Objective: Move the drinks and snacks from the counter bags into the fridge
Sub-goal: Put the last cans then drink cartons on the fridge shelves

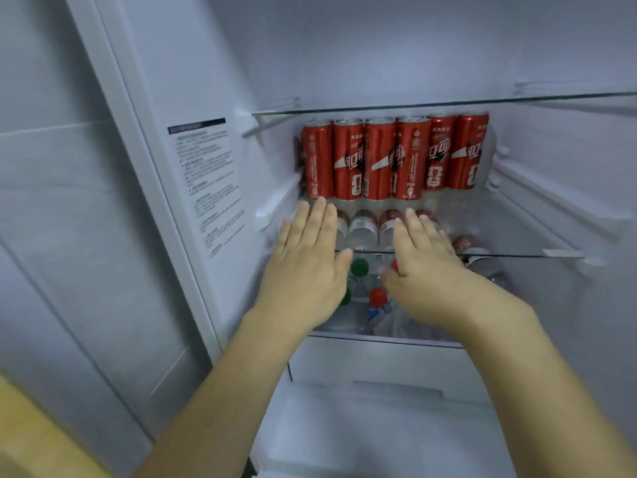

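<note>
Several tall red cans (379,160) stand in rows at the back of a glass fridge shelf (510,243). My left hand (306,267) reaches in flat, fingers straight, its fingertips just short of the leftmost cans. My right hand (424,257) lies flat beside it, fingers extended toward the middle cans. Neither hand holds anything. Under the glass, plastic bottles (362,229) with red and green caps lie on the shelf below, partly hidden by my hands.
Another glass shelf (448,103) spans just above the can tops. A white drawer (386,367) sits beneath the bottles. The fridge's left wall carries a printed label (206,181). The open door frame (113,167) runs down the left.
</note>
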Tool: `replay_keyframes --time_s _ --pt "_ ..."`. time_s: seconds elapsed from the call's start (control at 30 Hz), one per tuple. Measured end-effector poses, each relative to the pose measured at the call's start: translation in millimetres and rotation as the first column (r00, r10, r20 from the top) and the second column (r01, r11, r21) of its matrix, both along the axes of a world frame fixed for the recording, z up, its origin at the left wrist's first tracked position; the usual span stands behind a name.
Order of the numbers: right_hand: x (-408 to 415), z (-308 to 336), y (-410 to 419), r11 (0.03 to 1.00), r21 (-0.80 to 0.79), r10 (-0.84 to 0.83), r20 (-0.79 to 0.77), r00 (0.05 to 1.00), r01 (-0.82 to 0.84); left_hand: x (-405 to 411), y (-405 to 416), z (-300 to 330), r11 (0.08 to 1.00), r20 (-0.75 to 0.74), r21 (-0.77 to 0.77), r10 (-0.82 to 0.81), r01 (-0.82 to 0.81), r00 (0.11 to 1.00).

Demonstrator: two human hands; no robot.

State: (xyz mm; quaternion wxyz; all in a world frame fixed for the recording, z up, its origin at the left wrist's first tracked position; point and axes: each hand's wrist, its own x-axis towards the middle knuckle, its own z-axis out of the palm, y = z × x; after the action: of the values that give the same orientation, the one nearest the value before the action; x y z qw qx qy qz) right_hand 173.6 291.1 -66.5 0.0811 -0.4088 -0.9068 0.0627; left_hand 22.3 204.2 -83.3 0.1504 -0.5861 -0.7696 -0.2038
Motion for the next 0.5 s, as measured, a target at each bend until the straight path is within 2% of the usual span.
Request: replay_keyframes --time_s 0.17,0.5 --pt "-3.2 -6.1 -27.7 0.995 -0.085 0.054 0.123 0.991 -0.043 5.7 -29.3 -6.5 0.995 0.025 -0.094 0.035 -0.032 0.999" --pt "-19.4 -10.0 -70.4 0.937 -0.139 0.34 0.174 0.924 -0.319 29.0 -119.7 -5.9 0.975 0.109 -0.116 0.203 -0.19 0.973"
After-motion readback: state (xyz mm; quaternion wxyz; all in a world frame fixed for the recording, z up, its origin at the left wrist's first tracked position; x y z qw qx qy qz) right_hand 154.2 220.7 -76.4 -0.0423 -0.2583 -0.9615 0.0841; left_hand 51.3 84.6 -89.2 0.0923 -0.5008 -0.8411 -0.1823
